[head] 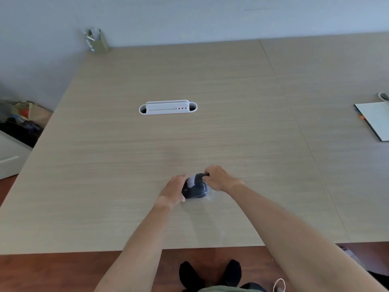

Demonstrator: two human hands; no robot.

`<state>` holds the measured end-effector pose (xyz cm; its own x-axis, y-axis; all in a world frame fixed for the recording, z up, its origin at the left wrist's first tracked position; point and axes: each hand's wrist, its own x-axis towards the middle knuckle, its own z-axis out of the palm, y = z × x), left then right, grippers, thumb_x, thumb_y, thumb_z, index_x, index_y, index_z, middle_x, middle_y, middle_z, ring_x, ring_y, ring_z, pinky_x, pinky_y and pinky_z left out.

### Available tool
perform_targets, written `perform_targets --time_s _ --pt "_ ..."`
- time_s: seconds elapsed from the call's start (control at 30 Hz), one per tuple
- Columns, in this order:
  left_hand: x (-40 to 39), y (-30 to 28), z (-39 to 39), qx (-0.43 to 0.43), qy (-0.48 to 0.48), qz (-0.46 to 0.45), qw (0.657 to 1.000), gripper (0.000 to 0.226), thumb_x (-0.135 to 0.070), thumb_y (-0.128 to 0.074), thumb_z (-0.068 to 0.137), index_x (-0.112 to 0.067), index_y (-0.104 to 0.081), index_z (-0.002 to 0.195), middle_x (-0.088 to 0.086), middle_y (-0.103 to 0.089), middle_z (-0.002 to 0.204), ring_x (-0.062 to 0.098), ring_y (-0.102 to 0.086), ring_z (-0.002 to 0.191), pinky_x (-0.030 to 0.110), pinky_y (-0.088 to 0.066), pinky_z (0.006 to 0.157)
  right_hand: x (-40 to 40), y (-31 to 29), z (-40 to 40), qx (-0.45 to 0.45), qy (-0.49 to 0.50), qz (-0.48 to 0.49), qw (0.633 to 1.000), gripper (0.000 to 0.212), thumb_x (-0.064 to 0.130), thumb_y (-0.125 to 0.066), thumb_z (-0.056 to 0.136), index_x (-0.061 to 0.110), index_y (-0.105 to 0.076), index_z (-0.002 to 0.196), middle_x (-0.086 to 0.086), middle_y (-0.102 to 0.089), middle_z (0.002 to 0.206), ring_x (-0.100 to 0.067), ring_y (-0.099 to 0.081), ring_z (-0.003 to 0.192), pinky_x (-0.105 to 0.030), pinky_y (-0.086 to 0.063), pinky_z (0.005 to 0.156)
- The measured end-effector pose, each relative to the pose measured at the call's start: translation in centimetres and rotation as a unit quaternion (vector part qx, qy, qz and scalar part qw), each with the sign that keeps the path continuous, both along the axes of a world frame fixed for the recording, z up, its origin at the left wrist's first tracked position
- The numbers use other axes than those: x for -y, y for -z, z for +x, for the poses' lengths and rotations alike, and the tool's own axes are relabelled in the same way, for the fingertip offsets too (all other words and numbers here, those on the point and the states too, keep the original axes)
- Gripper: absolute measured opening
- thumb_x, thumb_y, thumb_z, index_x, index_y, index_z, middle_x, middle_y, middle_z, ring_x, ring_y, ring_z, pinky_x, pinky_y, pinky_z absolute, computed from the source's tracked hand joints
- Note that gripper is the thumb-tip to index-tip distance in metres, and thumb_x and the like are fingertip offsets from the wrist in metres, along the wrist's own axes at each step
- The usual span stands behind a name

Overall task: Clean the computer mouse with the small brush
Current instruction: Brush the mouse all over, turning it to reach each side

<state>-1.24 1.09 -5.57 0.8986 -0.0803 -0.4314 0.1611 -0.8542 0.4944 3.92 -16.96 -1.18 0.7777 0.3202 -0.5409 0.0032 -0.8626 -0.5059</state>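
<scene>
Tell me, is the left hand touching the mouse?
Touching. The head view shows the left hand wrapped against the mouse, its fingers overlapping the mouse's left side with no gap.

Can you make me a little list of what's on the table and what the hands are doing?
setting: wooden table, seen from above
mouse: dark computer mouse near the front edge
left hand: left hand holds the mouse's left side
right hand: right hand pinches something dark at the mouse's far end; too small to tell if it is the brush
middle of table: white cable tray
far corner: small box
right edge: notebook
</scene>
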Motion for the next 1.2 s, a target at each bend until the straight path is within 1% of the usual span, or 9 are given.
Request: perform_targets --time_s 0.2,0.43,0.6,0.8,0.87,0.97,1.03,1.1,1.2 --pt "-0.3 0.3 -0.2 -0.009 -0.001 0.008 1.000 0.064 0.006 -0.075 0.055 -0.022 -0.059 0.110 -0.001 -0.064 0.111 0.022 -0.061 0.103 0.040 -0.054 0.084 1.6 -0.5 -0.9 0.070 0.026 -0.126 0.989 0.024 0.001 -0.044 0.090 0.001 -0.060 0.107 -0.017 -0.062 0.110 -0.035 -0.059 0.105 -0.037 -0.043 0.079" --pt "2.4 0.0 -1.2 0.024 -0.019 0.027 0.999 0.061 -0.019 -0.076 0.064 -0.014 -0.052 0.120 0.003 -0.049 0.119 0.021 -0.045 0.115 0.032 -0.046 0.095 0.4 0.6 -1.0 -0.020 0.036 -0.004 0.999 0.016 0.014 -0.047 0.088 0.010 -0.052 0.074 -0.011 -0.056 0.084 -0.030 -0.054 0.076 -0.031 -0.037 0.058" --pt "2.9 -0.2 -0.6 0.026 -0.021 0.020 0.999 0.057 -0.007 -0.076 0.067 -0.011 -0.058 0.121 0.006 -0.053 0.121 0.026 -0.048 0.117 0.029 -0.044 0.094 1.5 -0.3 -1.5 0.057 0.022 -0.081 0.995 0.017 0.005 -0.044 0.092 0.002 -0.060 0.098 -0.018 -0.059 0.104 -0.037 -0.059 0.098 -0.036 -0.041 0.073" --pt "2.4 -0.7 0.3 0.014 -0.009 -0.007 1.000 0.043 0.008 -0.073 0.055 -0.023 -0.054 0.079 -0.001 -0.057 0.098 0.024 -0.055 0.096 0.032 -0.047 0.077 1.1 0.0 -0.6 0.000 0.029 0.007 1.000 0.016 0.006 -0.047 0.081 0.001 -0.053 0.068 -0.014 -0.058 0.077 -0.028 -0.049 0.069 -0.033 -0.034 0.055" --pt "2.2 -0.2 0.2 0.016 -0.012 -0.018 1.000 0.054 0.007 -0.071 0.056 -0.023 -0.063 0.100 -0.002 -0.061 0.110 0.022 -0.056 0.106 0.030 -0.048 0.085 1.4 -0.1 -1.1 -0.007 0.018 -0.013 1.000 0.015 0.004 -0.046 0.081 0.004 -0.051 0.067 -0.013 -0.055 0.077 -0.027 -0.049 0.070 -0.031 -0.034 0.054" --pt "2.1 -0.1 -0.5 -0.001 -0.039 -0.028 0.999 0.081 -0.008 -0.076 0.063 -0.021 -0.048 0.138 0.001 -0.053 0.135 0.021 -0.046 0.129 0.033 -0.042 0.104 2.2 -0.8 -1.5 0.041 0.024 -0.079 0.996 0.014 -0.001 -0.044 0.084 0.004 -0.057 0.085 -0.016 -0.058 0.093 -0.033 -0.054 0.082 -0.033 -0.039 0.065" --pt "2.9 -0.6 -0.8 0.011 -0.066 -0.007 0.998 0.089 -0.036 -0.079 0.060 -0.022 -0.042 0.140 0.001 -0.050 0.133 0.023 -0.043 0.129 0.036 -0.041 0.104 2.5 -1.1 -1.3 0.068 0.049 -0.089 0.993 0.018 0.000 -0.044 0.084 0.002 -0.059 0.093 -0.016 -0.058 0.097 -0.035 -0.057 0.090 -0.034 -0.039 0.070" --pt "4.1 -1.1 -1.3 -0.003 -0.115 0.036 0.993 0.097 -0.059 -0.075 0.054 -0.021 -0.039 0.136 0.002 -0.046 0.128 0.026 -0.042 0.125 0.037 -0.040 0.099 2.2 -1.2 -1.0 0.058 0.072 -0.051 0.994 0.012 0.002 -0.044 0.080 0.006 -0.055 0.077 -0.013 -0.055 0.087 -0.033 -0.054 0.082 -0.033 -0.037 0.065" --pt "5.5 -0.8 -1.7 -0.022 -0.152 0.064 0.986 0.089 -0.065 -0.074 0.059 -0.017 -0.043 0.128 0.005 -0.046 0.124 0.028 -0.046 0.117 0.037 -0.044 0.093 1.5 -0.3 -0.6 0.007 0.064 0.003 0.998 0.014 0.002 -0.046 0.078 0.006 -0.051 0.066 -0.011 -0.055 0.077 -0.029 -0.050 0.072 -0.032 -0.035 0.056"
